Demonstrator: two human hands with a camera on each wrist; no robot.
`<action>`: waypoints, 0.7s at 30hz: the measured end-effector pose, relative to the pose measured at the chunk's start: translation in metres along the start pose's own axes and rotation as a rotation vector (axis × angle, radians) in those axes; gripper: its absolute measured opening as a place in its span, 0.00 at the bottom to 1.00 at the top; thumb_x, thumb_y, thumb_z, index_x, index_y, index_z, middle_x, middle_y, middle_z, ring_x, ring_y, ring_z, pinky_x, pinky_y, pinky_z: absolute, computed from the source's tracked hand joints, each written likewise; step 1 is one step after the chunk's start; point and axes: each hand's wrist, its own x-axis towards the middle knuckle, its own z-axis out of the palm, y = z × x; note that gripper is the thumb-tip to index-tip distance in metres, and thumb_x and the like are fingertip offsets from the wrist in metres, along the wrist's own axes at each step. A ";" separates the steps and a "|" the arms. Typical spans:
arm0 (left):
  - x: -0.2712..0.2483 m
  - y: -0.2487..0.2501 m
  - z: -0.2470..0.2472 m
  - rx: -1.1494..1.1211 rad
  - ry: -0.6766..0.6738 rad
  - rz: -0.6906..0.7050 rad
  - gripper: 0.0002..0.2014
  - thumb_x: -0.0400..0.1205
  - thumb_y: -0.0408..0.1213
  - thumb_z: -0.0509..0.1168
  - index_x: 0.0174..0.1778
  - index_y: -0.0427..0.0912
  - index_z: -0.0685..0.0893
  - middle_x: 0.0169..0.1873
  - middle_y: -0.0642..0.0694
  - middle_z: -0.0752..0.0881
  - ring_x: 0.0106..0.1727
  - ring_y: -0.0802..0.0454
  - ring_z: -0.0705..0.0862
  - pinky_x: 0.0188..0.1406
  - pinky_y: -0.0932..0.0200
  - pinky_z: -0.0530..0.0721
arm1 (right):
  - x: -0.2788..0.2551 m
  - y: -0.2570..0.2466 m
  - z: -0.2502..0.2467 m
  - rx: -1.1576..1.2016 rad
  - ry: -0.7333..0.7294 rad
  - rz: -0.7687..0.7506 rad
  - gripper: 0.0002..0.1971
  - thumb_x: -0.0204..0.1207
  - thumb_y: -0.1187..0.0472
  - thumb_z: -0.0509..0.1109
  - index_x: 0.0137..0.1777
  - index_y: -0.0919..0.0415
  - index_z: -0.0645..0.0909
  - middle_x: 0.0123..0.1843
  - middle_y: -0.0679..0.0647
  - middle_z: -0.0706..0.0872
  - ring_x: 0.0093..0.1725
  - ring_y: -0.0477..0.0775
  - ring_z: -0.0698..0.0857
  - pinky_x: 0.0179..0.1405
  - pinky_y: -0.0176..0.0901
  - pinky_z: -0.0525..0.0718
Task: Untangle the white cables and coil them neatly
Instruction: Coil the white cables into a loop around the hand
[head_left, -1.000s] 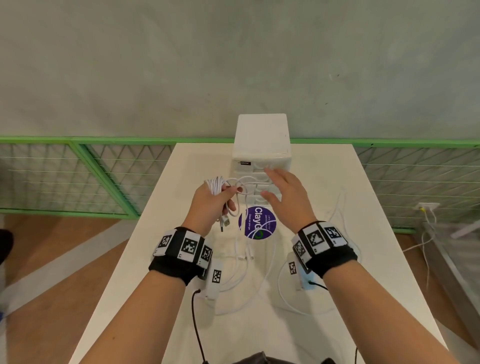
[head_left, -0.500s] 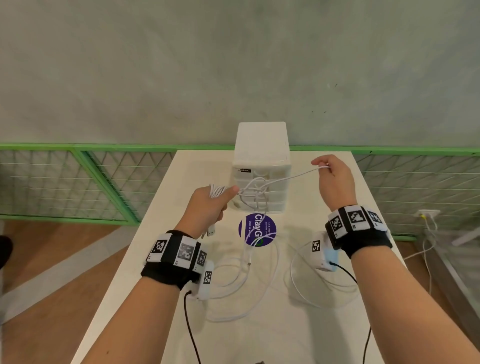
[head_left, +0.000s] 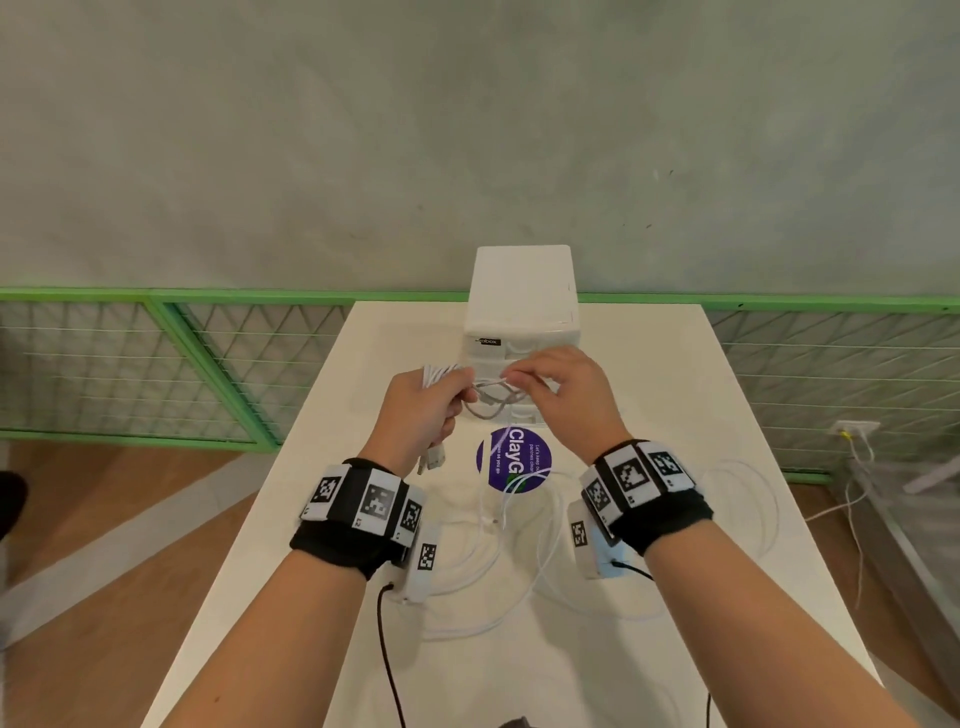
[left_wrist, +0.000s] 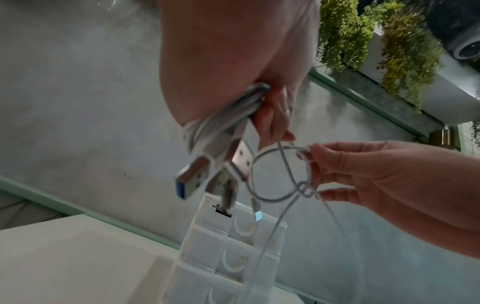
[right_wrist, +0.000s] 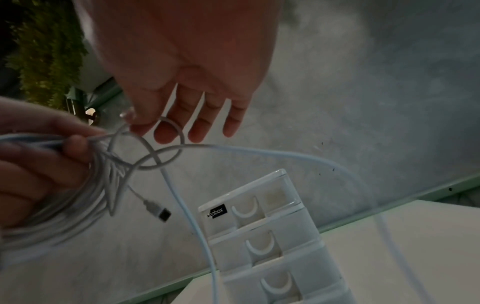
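Note:
My left hand (head_left: 421, 410) grips a bundle of coiled white cables (head_left: 441, 371) above the table, in front of the drawer box. USB plugs (left_wrist: 192, 179) hang from the bundle (left_wrist: 223, 123) under the palm. Close beside it, my right hand (head_left: 550, 395) pinches a small loop of white cable (head_left: 488, 410) between thumb and forefinger. The loop (left_wrist: 280, 174) crosses itself in a loose knot, and its strand (right_wrist: 197, 226) trails down toward the table. More slack white cable (head_left: 519, 571) lies in wide curves on the table (head_left: 675, 415) beneath my wrists.
A white drawer box (head_left: 522, 296) stands at the table's far edge against the grey wall. A purple round sticker (head_left: 514, 460) sits on the table below my hands. Green mesh fencing (head_left: 156, 364) runs behind the table. Black wrist-camera leads (head_left: 387, 649) hang near the front edge.
Half a second ago my right hand was out to the right, pulling a strand taut. It has come back to the left hand and pinches a small loop. The left hand kept its bundle.

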 end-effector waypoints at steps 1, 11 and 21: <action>0.000 -0.002 -0.001 0.004 0.010 0.013 0.14 0.81 0.38 0.66 0.30 0.36 0.82 0.18 0.49 0.68 0.18 0.54 0.62 0.14 0.67 0.60 | 0.000 0.000 0.000 0.000 0.030 0.021 0.06 0.75 0.60 0.71 0.46 0.56 0.90 0.44 0.48 0.91 0.46 0.48 0.83 0.51 0.37 0.76; 0.007 -0.006 0.000 0.043 0.118 0.049 0.15 0.73 0.33 0.74 0.28 0.42 0.73 0.19 0.49 0.69 0.20 0.53 0.64 0.18 0.66 0.63 | -0.003 -0.004 -0.003 0.059 0.077 0.157 0.07 0.79 0.63 0.66 0.47 0.59 0.86 0.39 0.51 0.90 0.38 0.47 0.85 0.38 0.18 0.74; 0.010 -0.002 0.008 -0.022 0.063 -0.006 0.17 0.72 0.26 0.68 0.25 0.43 0.68 0.21 0.47 0.68 0.19 0.53 0.61 0.17 0.65 0.59 | 0.000 0.013 -0.011 -0.082 0.082 0.537 0.11 0.84 0.61 0.53 0.55 0.61 0.77 0.53 0.55 0.85 0.52 0.57 0.82 0.47 0.44 0.74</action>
